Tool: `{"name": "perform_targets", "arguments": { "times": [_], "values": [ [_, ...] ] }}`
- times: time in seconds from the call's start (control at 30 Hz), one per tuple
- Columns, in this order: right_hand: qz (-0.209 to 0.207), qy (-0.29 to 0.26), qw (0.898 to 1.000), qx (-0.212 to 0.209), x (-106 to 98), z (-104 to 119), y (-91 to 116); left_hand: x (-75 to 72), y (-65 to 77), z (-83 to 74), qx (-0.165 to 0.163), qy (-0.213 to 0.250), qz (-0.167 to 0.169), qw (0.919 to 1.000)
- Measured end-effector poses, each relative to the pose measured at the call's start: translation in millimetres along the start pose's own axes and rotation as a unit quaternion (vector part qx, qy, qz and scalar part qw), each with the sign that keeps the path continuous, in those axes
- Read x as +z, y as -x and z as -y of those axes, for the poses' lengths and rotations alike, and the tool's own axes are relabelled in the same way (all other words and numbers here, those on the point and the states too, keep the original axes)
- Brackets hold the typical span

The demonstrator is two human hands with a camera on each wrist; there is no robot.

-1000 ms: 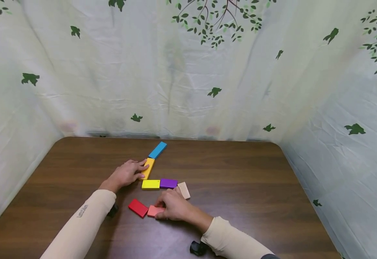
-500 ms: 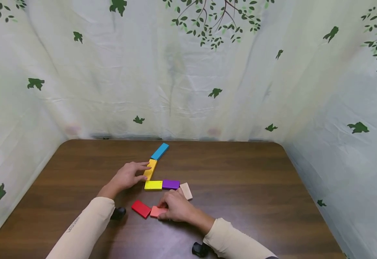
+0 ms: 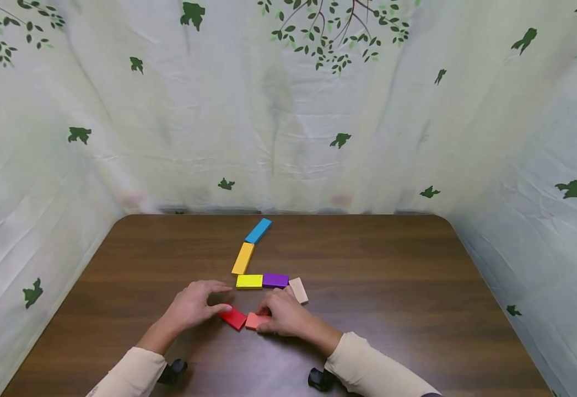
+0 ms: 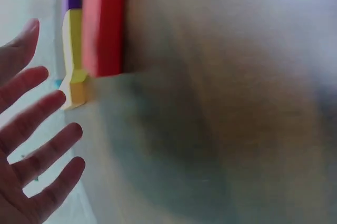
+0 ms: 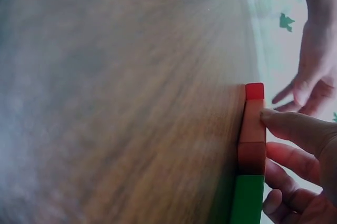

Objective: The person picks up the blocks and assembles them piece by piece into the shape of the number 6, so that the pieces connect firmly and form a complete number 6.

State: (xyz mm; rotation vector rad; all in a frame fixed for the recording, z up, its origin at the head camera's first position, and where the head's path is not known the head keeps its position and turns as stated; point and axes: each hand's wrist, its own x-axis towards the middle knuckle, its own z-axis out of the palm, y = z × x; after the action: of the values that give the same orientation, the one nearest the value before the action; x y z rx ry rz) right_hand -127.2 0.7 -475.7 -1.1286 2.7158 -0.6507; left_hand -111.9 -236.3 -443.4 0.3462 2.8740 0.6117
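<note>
My left hand (image 3: 194, 303) reaches in from the left, fingers extended and apart, its thumb tip overlapping the red block (image 3: 233, 318). In the left wrist view the fingers (image 4: 39, 124) are spread beside the red block. With thumb and index finger my right hand (image 3: 288, 314) pinches the coral block (image 3: 255, 321), which lies end to end with the red one. A green block (image 5: 248, 197) adjoins the coral block in the right wrist view; the right hand hides it from the head camera. Behind the hands, a yellow block (image 3: 249, 282) and a purple block (image 3: 275, 280) form a row.
A beige block (image 3: 298, 290) slants off the purple one's right end. From the yellow block's left, an orange block (image 3: 243, 258) and a blue block (image 3: 258, 230) run toward the back of the brown table (image 3: 392, 286). A leaf-patterned curtain (image 3: 298, 165) surrounds the table.
My left hand has left the orange block and come nearer to me, over to the red block. The right hand keeps its hold on the coral block. The head view has shifted slightly.
</note>
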Motion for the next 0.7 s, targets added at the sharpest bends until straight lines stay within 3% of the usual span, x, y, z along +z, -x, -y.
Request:
{"name": "perform_targets", "arguments": {
  "times": [0.2,0.7],
  "values": [
    [0.005,-0.003,1.0,0.006,0,1,0,11.7,8.7,-2.6,-0.035,-0.005,-0.001,0.9994],
    [-0.002,-0.004,1.0,0.0,1,-1,-1,29.8,9.0,-2.0,-0.07,-0.016,-0.025,0.9971]
  ]
}}
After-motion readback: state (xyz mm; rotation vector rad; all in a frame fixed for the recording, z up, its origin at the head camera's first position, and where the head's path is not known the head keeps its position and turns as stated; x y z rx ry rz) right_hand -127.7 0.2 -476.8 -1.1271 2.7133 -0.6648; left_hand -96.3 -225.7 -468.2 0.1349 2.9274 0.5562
